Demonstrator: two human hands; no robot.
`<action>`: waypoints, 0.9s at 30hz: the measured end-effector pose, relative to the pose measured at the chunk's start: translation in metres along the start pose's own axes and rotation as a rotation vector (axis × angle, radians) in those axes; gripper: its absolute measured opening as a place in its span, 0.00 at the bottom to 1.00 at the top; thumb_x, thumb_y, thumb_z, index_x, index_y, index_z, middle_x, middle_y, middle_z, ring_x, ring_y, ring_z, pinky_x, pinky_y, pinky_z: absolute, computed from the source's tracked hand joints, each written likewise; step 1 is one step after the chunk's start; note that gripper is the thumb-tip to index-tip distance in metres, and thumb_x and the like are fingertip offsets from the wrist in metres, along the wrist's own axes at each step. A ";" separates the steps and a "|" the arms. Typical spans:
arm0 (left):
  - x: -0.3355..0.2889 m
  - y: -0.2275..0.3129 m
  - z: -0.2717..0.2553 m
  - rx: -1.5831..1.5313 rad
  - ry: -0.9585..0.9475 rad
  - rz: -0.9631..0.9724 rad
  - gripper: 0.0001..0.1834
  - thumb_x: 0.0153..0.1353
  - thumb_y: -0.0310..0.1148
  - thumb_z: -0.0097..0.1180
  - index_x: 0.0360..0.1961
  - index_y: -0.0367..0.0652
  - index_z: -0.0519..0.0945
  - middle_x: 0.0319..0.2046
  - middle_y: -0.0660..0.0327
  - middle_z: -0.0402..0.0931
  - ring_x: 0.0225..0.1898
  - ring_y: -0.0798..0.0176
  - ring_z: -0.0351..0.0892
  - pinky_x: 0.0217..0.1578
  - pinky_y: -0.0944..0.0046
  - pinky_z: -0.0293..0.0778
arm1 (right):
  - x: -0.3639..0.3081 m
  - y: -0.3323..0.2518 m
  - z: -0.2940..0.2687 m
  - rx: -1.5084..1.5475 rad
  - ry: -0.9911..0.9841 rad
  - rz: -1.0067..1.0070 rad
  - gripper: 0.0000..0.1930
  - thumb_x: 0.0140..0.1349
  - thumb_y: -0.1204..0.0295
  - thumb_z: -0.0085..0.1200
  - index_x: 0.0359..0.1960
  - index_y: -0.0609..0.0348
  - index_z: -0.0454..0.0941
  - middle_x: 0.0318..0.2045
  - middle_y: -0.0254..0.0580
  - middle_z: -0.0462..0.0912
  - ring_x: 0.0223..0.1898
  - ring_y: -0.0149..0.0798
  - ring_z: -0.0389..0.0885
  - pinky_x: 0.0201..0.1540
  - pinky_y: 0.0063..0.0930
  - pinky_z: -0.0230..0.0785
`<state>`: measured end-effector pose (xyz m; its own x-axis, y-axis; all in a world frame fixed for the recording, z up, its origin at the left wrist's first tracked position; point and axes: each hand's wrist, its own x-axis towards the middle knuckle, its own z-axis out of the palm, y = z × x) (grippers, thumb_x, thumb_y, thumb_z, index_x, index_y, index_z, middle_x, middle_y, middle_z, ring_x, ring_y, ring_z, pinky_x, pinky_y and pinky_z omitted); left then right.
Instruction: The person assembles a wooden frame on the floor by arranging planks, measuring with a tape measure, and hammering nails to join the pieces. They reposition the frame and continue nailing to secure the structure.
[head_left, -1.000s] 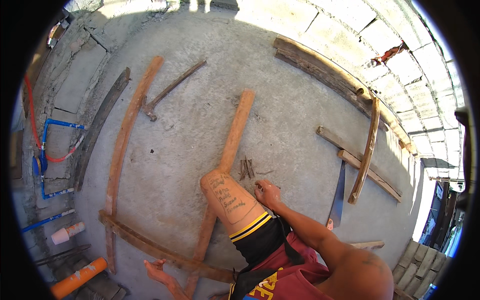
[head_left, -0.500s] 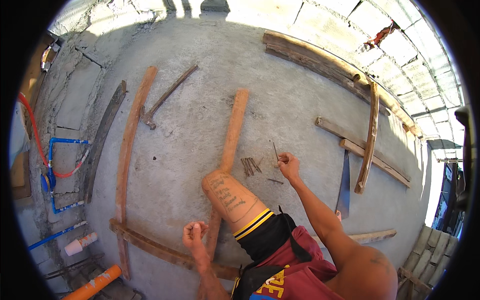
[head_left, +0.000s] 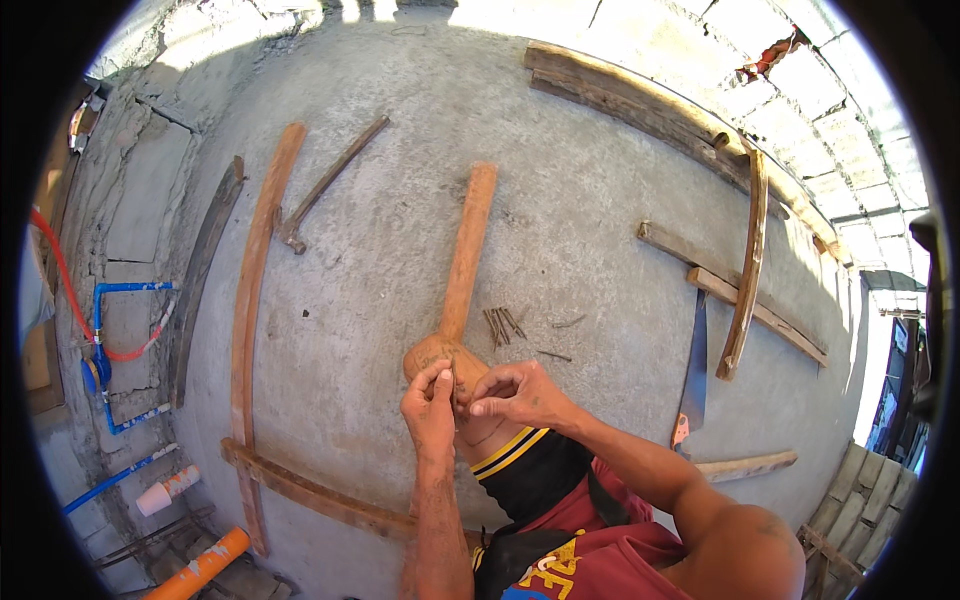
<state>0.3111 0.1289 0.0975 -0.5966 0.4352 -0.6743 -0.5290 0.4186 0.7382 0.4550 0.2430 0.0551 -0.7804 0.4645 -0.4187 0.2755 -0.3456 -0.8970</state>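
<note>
My left hand (head_left: 431, 405) is raised in front of my bent knee, its thumb and fingers pinched on a thin rusty nail (head_left: 455, 376) that stands nearly upright. Close beside it, my right hand (head_left: 520, 393) has its fingers curled in and thumb pressed against them. What those fingers hold, if anything, is hidden. Beyond the hands lies a small pile of rusty nails (head_left: 503, 325) on the concrete floor. Two loose nails lie near it, one bent nail (head_left: 569, 322) and one darker nail (head_left: 554, 355). A reddish wooden board (head_left: 469, 245) runs under my leg.
At left, a claw hammer (head_left: 330, 187) lies beside a long board (head_left: 262, 270); a crosspiece (head_left: 310, 490) spans the near side. To the right are a handsaw (head_left: 692, 370) and crossed timbers (head_left: 743, 270). Thick beams (head_left: 640, 115) lie along the block wall. Blue pipes (head_left: 103, 350) stand far left.
My right hand has come left and nearer from beside the nail pile, bringing a nail. My left hand has risen to meet it and now pinches the nail.
</note>
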 end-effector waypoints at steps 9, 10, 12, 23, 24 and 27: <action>0.025 0.008 -0.002 -0.311 0.108 0.004 0.15 0.73 0.25 0.49 0.57 0.33 0.75 0.42 0.56 0.80 0.33 0.70 0.78 0.31 0.69 0.76 | 0.080 0.132 -0.091 -0.921 0.379 0.078 0.12 0.55 0.69 0.65 0.39 0.58 0.84 0.34 0.49 0.87 0.39 0.52 0.86 0.43 0.44 0.79; 0.022 0.002 -0.013 -0.359 0.139 0.033 0.14 0.73 0.25 0.49 0.56 0.33 0.75 0.42 0.56 0.80 0.34 0.68 0.78 0.33 0.68 0.77 | 0.079 0.140 -0.086 -1.000 0.300 -0.012 0.11 0.55 0.69 0.65 0.39 0.58 0.84 0.34 0.49 0.87 0.40 0.53 0.86 0.43 0.46 0.78; 0.018 -0.009 -0.044 -0.389 0.195 0.072 0.14 0.72 0.24 0.49 0.56 0.34 0.76 0.44 0.56 0.79 0.37 0.66 0.79 0.36 0.66 0.78 | 0.079 0.147 -0.075 -1.015 0.345 -0.024 0.10 0.54 0.69 0.64 0.37 0.56 0.85 0.36 0.50 0.87 0.40 0.55 0.85 0.43 0.47 0.78; 0.038 -0.057 -0.107 0.158 0.373 0.142 0.14 0.68 0.19 0.51 0.53 0.36 0.79 0.50 0.54 0.78 0.48 0.57 0.82 0.46 0.60 0.81 | 0.081 0.073 -0.092 0.096 0.307 0.331 0.08 0.61 0.71 0.62 0.36 0.63 0.85 0.32 0.35 0.85 0.33 0.31 0.82 0.36 0.31 0.74; 0.054 -0.048 -0.097 0.447 0.424 0.346 0.15 0.66 0.19 0.53 0.54 0.36 0.79 0.52 0.53 0.78 0.50 0.55 0.81 0.49 0.58 0.80 | 0.082 0.059 -0.087 0.001 0.304 0.267 0.07 0.61 0.72 0.63 0.37 0.63 0.85 0.33 0.36 0.86 0.33 0.33 0.82 0.37 0.31 0.74; 0.071 -0.015 -0.063 0.812 0.425 0.735 0.20 0.63 0.20 0.59 0.57 0.37 0.79 0.55 0.52 0.78 0.52 0.57 0.81 0.48 0.62 0.80 | 0.084 0.011 -0.064 -0.335 0.147 -0.010 0.07 0.60 0.73 0.62 0.39 0.61 0.85 0.34 0.41 0.86 0.34 0.40 0.83 0.39 0.34 0.74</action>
<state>0.2390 0.1037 0.0395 -0.8331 0.5468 0.0828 0.4745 0.6299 0.6148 0.4282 0.3307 0.0008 -0.7020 0.5869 -0.4034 0.4555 -0.0654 -0.8878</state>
